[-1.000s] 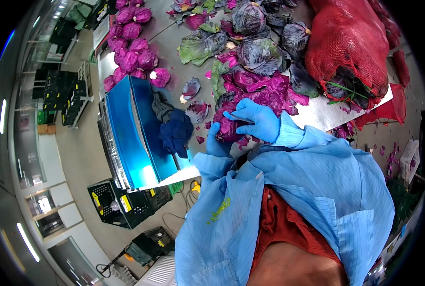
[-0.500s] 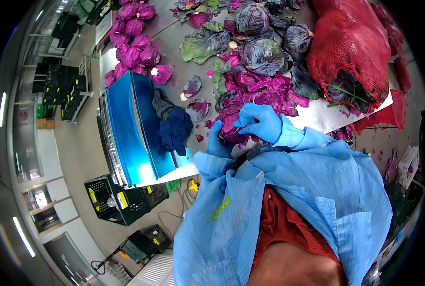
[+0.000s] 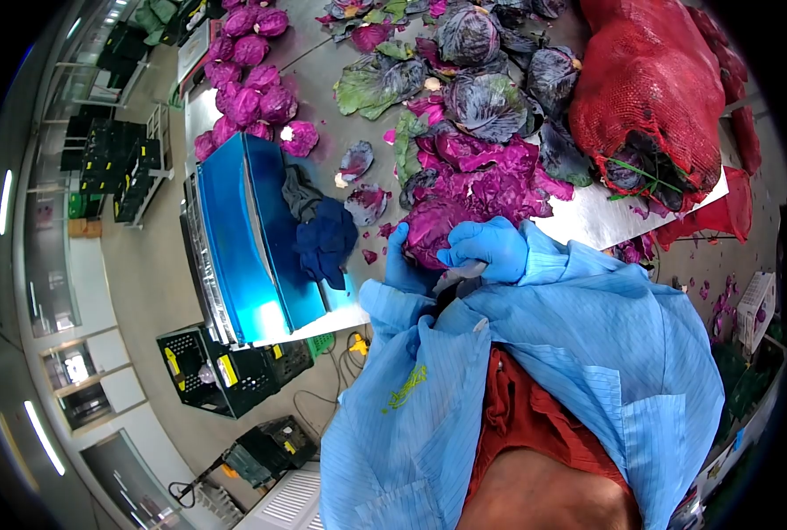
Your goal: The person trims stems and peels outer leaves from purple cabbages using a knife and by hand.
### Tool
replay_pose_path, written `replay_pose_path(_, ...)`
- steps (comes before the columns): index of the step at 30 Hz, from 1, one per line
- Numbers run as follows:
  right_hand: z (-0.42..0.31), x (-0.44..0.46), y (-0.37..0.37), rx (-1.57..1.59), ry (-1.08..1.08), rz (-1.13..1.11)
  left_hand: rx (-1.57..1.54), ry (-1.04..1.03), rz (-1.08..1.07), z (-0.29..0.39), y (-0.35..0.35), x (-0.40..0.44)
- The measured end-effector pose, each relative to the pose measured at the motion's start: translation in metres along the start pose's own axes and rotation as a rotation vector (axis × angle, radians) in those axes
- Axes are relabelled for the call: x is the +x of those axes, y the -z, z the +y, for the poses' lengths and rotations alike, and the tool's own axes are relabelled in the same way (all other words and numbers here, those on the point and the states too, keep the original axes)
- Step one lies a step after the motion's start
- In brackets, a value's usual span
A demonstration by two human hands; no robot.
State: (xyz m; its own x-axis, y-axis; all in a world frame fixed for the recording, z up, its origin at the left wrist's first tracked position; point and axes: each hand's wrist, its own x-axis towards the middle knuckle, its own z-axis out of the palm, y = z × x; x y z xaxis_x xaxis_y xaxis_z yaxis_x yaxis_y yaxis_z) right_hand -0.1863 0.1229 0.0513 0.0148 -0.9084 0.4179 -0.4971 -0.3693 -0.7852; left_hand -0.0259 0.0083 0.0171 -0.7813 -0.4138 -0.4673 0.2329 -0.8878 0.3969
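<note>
Both my hands are in blue gloves at the near edge of the metal table. A peeled red cabbage (image 3: 432, 231) lies between them, purple and glossy. My left hand (image 3: 402, 264) grips its left side, with the fingertips showing and the rest partly hidden. At the cabbage's right side, my right hand (image 3: 492, 251) is closed, the fingers curled together. A pale greyish piece shows just under those fingers, too unclear to name. Loose purple leaves (image 3: 499, 172) are heaped right behind the cabbage.
Unpeeled cabbages (image 3: 486, 106) lie farther back, with a red mesh sack (image 3: 649, 79) at right. Peeled cabbages (image 3: 261, 93) are grouped back left. A blue box-like machine (image 3: 248, 238) and dark blue cloth (image 3: 324, 238) stand left. A black crate (image 3: 203, 371) sits below.
My right hand has come down toward my body from the top of the cabbage, its fingers curling tighter. More of the cabbage's upper surface now shows. My left hand stays about where it was.
</note>
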Motion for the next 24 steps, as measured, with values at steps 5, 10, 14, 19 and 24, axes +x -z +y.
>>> replay_pose_path(5,-0.004,0.001,0.003,0.119,0.014,0.149,-0.056,0.046,0.011,-0.001,0.004,0.001)
replay_pose_path(10,-0.003,-0.002,0.006,0.128,0.063,0.187,0.027,0.028,-0.032,-0.003,-0.001,0.001)
replay_pose_path(14,-0.009,-0.003,0.020,0.237,0.032,0.163,0.045,0.053,-0.057,-0.006,0.005,0.003)
replay_pose_path(19,-0.024,-0.012,0.038,0.691,-0.376,0.264,-0.012,0.029,-0.051,0.008,0.003,0.000)
replay_pose_path(24,0.008,-0.013,0.049,0.395,-0.439,0.336,0.008,0.060,0.001,0.022,-0.003,-0.007)
